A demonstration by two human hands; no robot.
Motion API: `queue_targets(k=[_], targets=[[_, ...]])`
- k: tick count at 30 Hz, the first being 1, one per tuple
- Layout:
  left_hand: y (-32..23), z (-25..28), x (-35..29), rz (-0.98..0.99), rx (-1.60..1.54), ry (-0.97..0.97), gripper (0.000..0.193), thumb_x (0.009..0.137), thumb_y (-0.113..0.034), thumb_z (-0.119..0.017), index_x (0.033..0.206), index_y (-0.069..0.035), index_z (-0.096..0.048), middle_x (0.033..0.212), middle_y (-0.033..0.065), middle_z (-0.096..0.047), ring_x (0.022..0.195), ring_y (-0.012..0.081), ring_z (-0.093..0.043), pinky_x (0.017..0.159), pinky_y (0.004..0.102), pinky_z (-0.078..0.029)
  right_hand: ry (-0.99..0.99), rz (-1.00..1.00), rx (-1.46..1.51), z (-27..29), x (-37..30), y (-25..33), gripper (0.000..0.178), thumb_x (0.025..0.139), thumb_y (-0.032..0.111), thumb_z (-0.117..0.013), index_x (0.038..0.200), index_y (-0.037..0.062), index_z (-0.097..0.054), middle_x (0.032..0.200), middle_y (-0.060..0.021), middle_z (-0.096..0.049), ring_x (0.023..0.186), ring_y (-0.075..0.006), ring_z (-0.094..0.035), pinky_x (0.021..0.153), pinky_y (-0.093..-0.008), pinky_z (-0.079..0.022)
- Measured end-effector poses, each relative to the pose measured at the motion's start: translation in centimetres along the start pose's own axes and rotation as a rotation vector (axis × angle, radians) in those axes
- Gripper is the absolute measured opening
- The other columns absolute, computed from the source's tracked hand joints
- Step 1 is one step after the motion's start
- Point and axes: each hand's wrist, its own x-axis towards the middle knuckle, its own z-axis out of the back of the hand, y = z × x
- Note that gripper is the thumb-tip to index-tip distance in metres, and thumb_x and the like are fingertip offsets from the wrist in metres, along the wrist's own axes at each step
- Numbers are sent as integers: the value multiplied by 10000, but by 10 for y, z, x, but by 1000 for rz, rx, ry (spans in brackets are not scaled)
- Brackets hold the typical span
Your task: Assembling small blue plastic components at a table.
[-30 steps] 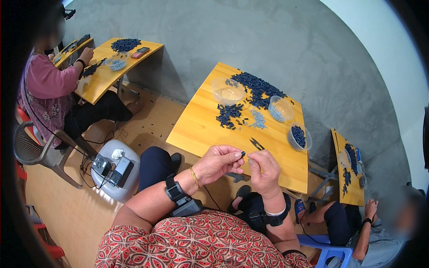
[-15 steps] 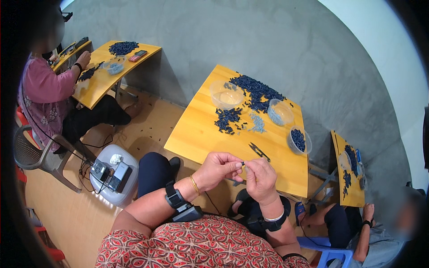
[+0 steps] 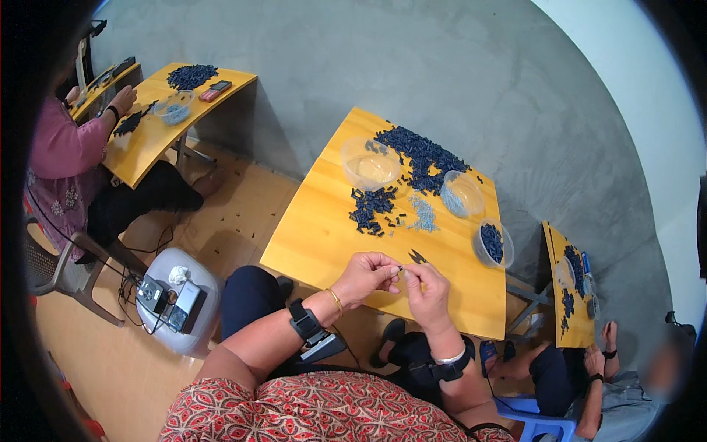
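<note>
Just over the near edge of the yellow table, my left hand and my right hand meet fingertip to fingertip. Between their pinched fingers is a small dark tubular piece, mostly covered, so its details cannot be made out. Both hands are closed on it. Partly hidden behind my right fingers lie black thread snips on the table. Beyond them are a small heap of light blue-grey pieces and a cluster of dark blue tubular pieces.
A larger dark pile lies at the table's far side. Clear plastic bowls stand around it: one at left, one with light pieces, one with dark pieces. Co-workers sit at tables left and right. A grey stool holds devices.
The view has shifted slightly. My hands stay pinched together and now cover more of the snips. The co-worker at right has raised a hand.
</note>
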Motion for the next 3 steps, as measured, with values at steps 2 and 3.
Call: queue_targets(k=[2, 3], targets=[[-3, 6, 9, -8, -16, 13, 133, 851, -77, -545, 926, 23, -590, 806, 78, -621, 661, 144, -604, 628, 272, -529, -9, -73, -15, -2, 14, -20, 69, 788, 45, -565, 842, 7, -587, 699, -122, -574, 608, -224, -564, 553, -312, -446], [-3, 7, 11, -11, -38, 20, 145, 852, -86, -546, 941, 21, -585, 813, 75, -620, 663, 149, -605, 628, 282, -532, -10, -151, -30, -3, 20, -29, 67, 787, 47, -558, 841, 14, -581, 714, -128, -583, 614, -240, -576, 555, -330, -453]])
